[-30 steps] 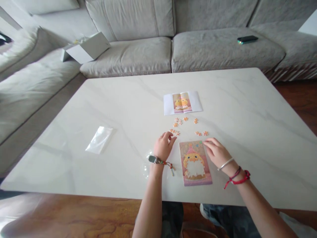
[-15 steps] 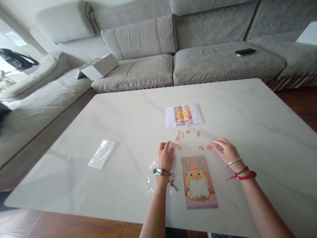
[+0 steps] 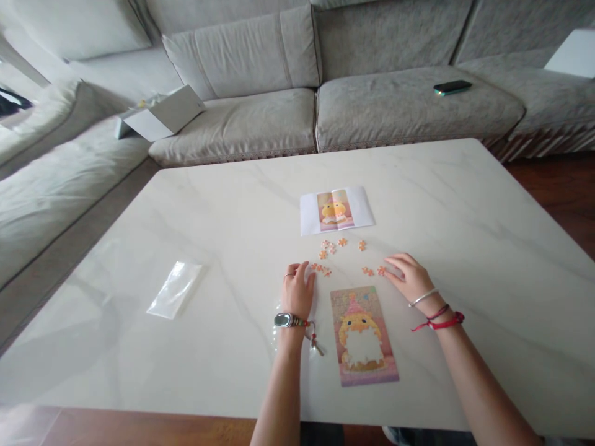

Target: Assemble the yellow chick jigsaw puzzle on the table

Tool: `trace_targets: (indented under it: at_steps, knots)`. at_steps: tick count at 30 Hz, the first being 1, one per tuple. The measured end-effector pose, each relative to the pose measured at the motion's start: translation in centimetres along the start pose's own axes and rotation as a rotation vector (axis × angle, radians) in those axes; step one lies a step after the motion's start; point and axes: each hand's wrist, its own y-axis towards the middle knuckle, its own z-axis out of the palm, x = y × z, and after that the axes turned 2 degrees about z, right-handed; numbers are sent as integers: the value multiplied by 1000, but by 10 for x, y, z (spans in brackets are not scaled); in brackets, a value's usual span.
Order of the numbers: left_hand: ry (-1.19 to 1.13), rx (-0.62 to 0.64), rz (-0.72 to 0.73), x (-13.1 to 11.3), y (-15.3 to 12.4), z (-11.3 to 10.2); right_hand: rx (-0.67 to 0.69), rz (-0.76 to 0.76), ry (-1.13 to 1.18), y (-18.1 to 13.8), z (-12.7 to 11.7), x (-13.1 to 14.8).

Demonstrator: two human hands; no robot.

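A jigsaw puzzle [image 3: 341, 310] lies on the table in front of me, showing a yellow figure in a pink party hat, with a white gap in its middle. My left hand [image 3: 297, 288] rests to its upper left, fingers loosely bent and apart, beside a small cluster of orange puzzle pieces [image 3: 320, 269]. On the other side, my right hand [image 3: 411, 277] reaches in with finger and thumb apart, its fingertips at an orange puzzle piece [image 3: 381, 271]. Another piece [image 3: 367, 271] lies just left of that one. Several more loose pieces [image 3: 328, 246] are spread farther back.
A creased paper sheet [image 3: 309, 214] with a printed picture of the figure lies behind the pieces. A clear plastic bag [image 3: 174, 290] is at the left on the marble-patterned table [image 3: 242, 347]. Beyond the table stands a grey sofa [image 3: 260, 118] holding a phone [image 3: 452, 87] and white box [image 3: 165, 113].
My right hand has moved closer to the puzzle piece at its fingertips. My left hand keeps its place by the cluster. The whole view has shifted slightly.
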Motion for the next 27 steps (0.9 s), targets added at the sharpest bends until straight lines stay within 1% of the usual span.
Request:
trace_targets:
  at_steps: [10, 20, 27]
  knots:
    - [7, 15, -7, -4, 0, -4, 13, -24, 11, -1, -2, 3]
    - [8, 11, -7, -5, -1, -1, -5, -39, 8, -1, 0, 0]
    - [13, 11, -8, -7, -1, 0, 24, -4, 26, -1, -3, 2]
